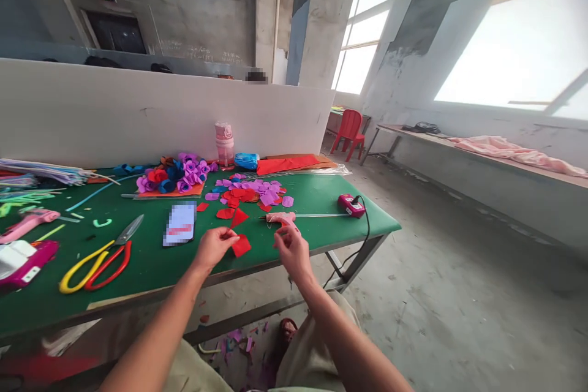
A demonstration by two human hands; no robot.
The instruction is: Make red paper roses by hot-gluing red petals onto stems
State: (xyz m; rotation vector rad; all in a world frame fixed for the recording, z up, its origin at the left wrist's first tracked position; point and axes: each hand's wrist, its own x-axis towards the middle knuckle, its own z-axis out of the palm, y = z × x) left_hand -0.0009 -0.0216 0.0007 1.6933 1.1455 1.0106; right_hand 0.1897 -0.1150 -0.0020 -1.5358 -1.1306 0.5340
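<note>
My left hand [214,251] is closed in a pinch at the table's front edge, holding a red paper petal [241,245]. Another pointed red piece [239,218] rises just above its fingertips; whether it is held too is unclear. Close by on the right, my right hand [293,252] has its fingers curled together, and anything between them is too small to make out. Just beyond its fingers lies a pink glue gun [281,218] with a clear glue stick [321,215] in its back. Loose purple, red and blue petals [257,191] are scattered beyond both hands.
On the green table [151,269] lie scissors [103,257], a phone [179,223], finished paper flowers [174,174], a second glue gun [30,225] and fuzzy stems [46,170]. A pink bottle [225,146] stands by the white partition [114,110]. A magenta power socket [351,206] trails a black cord.
</note>
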